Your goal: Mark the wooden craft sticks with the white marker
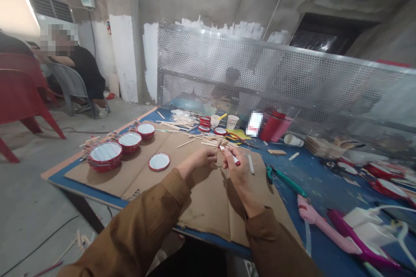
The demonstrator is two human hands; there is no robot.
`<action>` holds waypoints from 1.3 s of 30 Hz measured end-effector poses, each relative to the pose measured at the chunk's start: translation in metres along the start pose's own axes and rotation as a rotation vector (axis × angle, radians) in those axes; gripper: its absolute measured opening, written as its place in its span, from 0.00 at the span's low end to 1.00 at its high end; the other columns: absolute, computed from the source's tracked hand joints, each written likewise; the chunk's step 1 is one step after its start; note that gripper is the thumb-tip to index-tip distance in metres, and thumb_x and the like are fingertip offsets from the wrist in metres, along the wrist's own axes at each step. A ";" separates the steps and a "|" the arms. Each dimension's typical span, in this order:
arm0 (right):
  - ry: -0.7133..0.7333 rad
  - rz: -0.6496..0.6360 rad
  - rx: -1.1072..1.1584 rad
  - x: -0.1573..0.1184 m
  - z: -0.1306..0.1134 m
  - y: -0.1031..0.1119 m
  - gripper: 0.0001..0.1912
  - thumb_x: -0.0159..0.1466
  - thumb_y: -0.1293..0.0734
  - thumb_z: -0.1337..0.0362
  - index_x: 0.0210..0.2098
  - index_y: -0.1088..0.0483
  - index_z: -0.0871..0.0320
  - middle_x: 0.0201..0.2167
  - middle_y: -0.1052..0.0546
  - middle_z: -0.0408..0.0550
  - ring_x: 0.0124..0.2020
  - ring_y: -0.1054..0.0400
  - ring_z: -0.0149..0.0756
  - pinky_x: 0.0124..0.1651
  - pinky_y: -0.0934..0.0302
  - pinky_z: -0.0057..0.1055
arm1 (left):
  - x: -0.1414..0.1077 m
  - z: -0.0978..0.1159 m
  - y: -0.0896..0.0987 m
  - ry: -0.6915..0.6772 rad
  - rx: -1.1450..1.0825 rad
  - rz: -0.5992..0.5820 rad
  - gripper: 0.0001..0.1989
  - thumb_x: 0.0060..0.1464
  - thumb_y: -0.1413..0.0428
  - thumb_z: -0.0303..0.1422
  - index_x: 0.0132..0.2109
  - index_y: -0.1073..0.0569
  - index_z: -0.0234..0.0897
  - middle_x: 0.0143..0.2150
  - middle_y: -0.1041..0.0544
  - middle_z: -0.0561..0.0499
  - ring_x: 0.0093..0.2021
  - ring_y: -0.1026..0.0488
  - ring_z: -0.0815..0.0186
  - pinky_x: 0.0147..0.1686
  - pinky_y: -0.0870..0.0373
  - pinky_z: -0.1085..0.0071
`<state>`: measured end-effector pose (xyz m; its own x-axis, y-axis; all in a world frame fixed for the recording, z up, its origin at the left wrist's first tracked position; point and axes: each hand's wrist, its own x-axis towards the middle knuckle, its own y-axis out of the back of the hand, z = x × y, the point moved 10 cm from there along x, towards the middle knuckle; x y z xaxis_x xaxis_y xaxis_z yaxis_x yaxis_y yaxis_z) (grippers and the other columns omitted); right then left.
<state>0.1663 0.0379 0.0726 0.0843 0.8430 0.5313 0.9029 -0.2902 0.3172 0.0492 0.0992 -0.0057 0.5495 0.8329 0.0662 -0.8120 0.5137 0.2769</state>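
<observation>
With our left hand [205,162] pinching a small stick [219,143] and our right hand [239,174] curled round a red-and-white marker [237,162], both above the cardboard [204,220] near its far edge, we could let the marker skid if the stick turns.

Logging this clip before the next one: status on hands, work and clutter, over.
Left hand pinching small wooden piece. Right hand gripping red-and-white marker, one end close to it. Loose sticks just beyond.
</observation>
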 end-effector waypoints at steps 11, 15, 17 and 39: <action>-0.006 -0.007 -0.028 0.000 -0.001 0.000 0.23 0.68 0.35 0.39 0.28 0.29 0.49 0.17 0.29 0.40 0.20 0.34 0.38 0.29 0.37 0.34 | 0.004 -0.007 0.002 -0.036 -0.004 0.019 0.14 0.59 0.34 0.40 0.34 0.25 0.35 0.29 0.30 0.53 0.33 0.35 0.66 0.37 0.37 0.69; -0.011 0.013 0.006 0.000 -0.001 0.001 0.23 0.67 0.34 0.37 0.30 0.27 0.49 0.18 0.29 0.40 0.19 0.35 0.38 0.27 0.38 0.35 | 0.005 -0.007 0.001 -0.054 -0.014 0.007 0.12 0.60 0.36 0.38 0.34 0.24 0.35 0.30 0.29 0.52 0.33 0.34 0.67 0.37 0.35 0.70; -0.013 0.019 0.013 0.000 0.000 0.001 0.24 0.67 0.33 0.37 0.31 0.26 0.49 0.18 0.28 0.40 0.19 0.34 0.39 0.27 0.37 0.36 | 0.006 -0.009 0.003 -0.047 0.008 0.019 0.11 0.60 0.36 0.37 0.33 0.25 0.35 0.29 0.29 0.53 0.33 0.35 0.67 0.36 0.36 0.70; 0.034 -0.002 -0.053 0.000 -0.003 0.000 0.22 0.69 0.36 0.42 0.33 0.25 0.51 0.17 0.28 0.41 0.22 0.31 0.40 0.34 0.35 0.37 | 0.009 -0.012 -0.003 -0.077 -0.117 -0.028 0.15 0.56 0.32 0.42 0.34 0.22 0.33 0.32 0.25 0.50 0.33 0.34 0.67 0.37 0.36 0.69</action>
<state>0.1655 0.0362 0.0747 0.0674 0.8282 0.5564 0.8795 -0.3126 0.3587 0.0540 0.1072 -0.0174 0.5817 0.8022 0.1346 -0.8113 0.5604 0.1665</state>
